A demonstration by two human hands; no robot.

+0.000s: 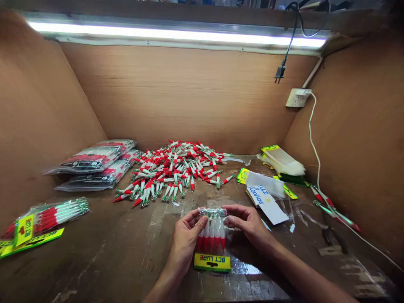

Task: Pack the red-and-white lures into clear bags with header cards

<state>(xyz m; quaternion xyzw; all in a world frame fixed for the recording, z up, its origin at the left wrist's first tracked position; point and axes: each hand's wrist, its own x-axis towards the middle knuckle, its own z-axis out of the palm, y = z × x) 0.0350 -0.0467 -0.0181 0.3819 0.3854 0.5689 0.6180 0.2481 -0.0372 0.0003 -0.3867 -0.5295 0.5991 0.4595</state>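
Note:
Near the table's front, a clear packet of fishing lures [212, 235] lies between my hands, its yellow header card nearest me with the print upside down. Several red and white lures line up inside it, red tips toward the card and green hooked ends away. My left hand [189, 231] pinches the packet's far left corner between thumb and fingers. At the far right corner, my right hand [244, 221] grips the plastic edge the same way. Beyond them spreads a big heap of loose red and white lures [179, 168].
Filled bags [97, 160] are stacked at the back left, with finished lure packets [47, 219] at the near left. On the right lie empty packets [284, 160], a white paper with handwriting [268, 204] and several larger lures [337, 214]. A white cord [311, 122] runs down from the outlet [297, 97].

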